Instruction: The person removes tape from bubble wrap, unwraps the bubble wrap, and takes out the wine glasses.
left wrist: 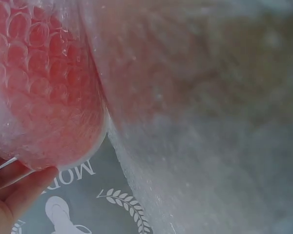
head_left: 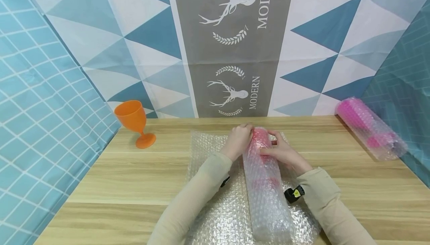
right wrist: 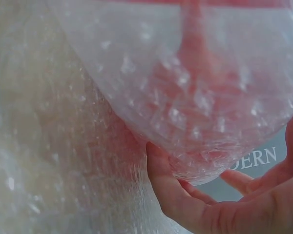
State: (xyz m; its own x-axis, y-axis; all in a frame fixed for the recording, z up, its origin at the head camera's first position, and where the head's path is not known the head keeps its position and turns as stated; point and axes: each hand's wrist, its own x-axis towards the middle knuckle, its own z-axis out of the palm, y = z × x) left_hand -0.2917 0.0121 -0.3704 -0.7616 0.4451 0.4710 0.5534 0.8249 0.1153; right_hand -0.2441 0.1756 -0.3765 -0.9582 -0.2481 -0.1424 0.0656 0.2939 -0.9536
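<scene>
A red goblet (head_left: pixel 260 137) lies rolled in bubble wrap (head_left: pixel 270 207), its bowl at the far end; its stem (right wrist: pixel 191 36) shows dimly through the film. My left hand (head_left: pixel 239 139) grips the far left side of the roll, and in the left wrist view fingertips (left wrist: pixel 41 179) press at the bowl's rim. From the right, my right hand (head_left: pixel 283 151) holds the roll with thumb and fingers spread round the bowl. In the right wrist view its fingers (right wrist: pixel 161 178) curl against the wrapped end. Under the roll lies a flat bubble wrap sheet (head_left: pixel 215 215).
An orange goblet (head_left: pixel 132 120) stands upright at the back left of the wooden table (head_left: pixel 134 185). At the right edge lies a pink goblet (head_left: pixel 356 116) rolled in bubble wrap. A patterned cloth wall (head_left: pixel 231 55) rises behind the table.
</scene>
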